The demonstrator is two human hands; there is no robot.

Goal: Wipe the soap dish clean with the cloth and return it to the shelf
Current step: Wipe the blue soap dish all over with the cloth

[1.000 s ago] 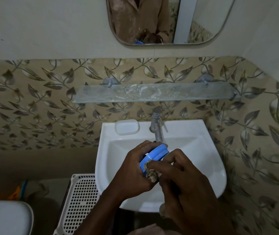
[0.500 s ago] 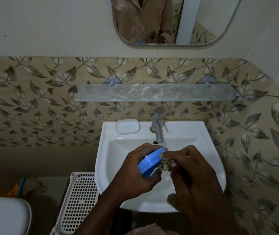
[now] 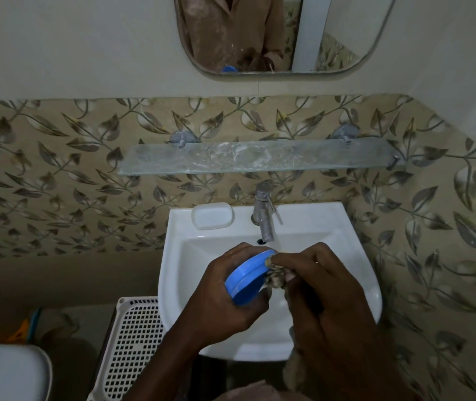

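Left hand (image 3: 219, 299) gripping blue soap dish (image 3: 246, 277) over sink (image 3: 173, 256), right hand (image 3: 326, 302) at 3 o'clock pinching cloth (image 3: 274, 277) against its rim, shelf (image 3: 254, 157) at 12 o'clock

Bare forearms; brown collared shirt (image 3: 225, 30)

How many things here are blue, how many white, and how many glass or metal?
Blue: 1, the soap dish
White: 4, the sink, soap case, perforated basket and toilet lid
Glass or metal: 3, the shelf, mirror and tap
Total: 8
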